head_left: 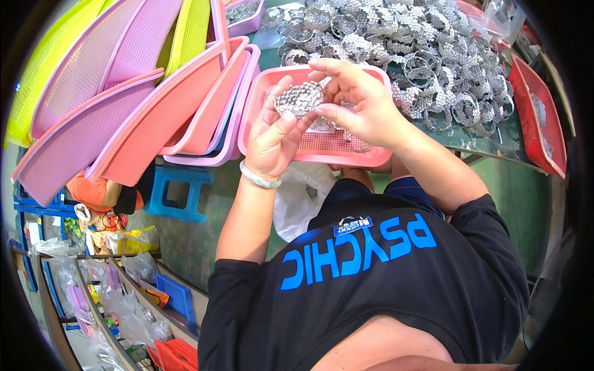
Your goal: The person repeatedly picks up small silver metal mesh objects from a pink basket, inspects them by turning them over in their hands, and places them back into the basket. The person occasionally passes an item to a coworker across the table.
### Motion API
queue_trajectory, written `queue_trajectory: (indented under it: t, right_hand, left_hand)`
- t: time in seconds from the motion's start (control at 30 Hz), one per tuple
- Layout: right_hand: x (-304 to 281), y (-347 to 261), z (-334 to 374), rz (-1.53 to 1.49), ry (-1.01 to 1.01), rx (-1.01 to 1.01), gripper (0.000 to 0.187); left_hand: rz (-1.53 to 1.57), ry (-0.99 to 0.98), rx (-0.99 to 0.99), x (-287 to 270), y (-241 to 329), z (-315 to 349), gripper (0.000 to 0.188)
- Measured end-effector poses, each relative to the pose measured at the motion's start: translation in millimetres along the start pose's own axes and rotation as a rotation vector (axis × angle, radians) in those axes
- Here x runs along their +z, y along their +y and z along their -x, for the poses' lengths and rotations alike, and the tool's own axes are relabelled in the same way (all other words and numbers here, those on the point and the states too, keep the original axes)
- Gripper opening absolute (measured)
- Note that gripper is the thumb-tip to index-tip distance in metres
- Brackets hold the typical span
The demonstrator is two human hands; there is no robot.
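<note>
Between my two hands is a silver metal-mesh bracelet (299, 99), held up over a pink perforated basket (322, 154). My left hand (272, 133), with a pale bangle at the wrist, has its thumb and fingers closed on the bracelet's left side. On the other side my right hand (359, 102) curls, its thumb and fingertips pinching the bracelet's right edge. A few more silver pieces lie in the basket below, partly covered by my hands.
A heap of silver mesh bracelets (427, 55) covers the dark green table. Stacked pink, purple and yellow-green baskets (148, 130) lean at the left. A red basket (538, 117) sits far right. On the floor, a blue stool (179, 193) stands near another person (93, 188).
</note>
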State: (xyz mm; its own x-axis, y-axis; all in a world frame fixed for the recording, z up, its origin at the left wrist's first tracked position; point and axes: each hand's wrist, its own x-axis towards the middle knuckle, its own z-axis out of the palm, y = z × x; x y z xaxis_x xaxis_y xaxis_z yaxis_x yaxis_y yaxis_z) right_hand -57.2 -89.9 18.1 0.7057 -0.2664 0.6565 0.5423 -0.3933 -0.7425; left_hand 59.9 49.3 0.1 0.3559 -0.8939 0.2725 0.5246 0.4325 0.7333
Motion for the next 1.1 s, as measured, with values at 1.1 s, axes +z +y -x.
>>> queue_trajectory:
  t: [1.1]
  right_hand:
    - [0, -15, 0, 0.072, -0.106, 0.123, 0.047]
  left_hand:
    - [-1.28, 0.443, 0.581, 22, -22, -8, 0.087]
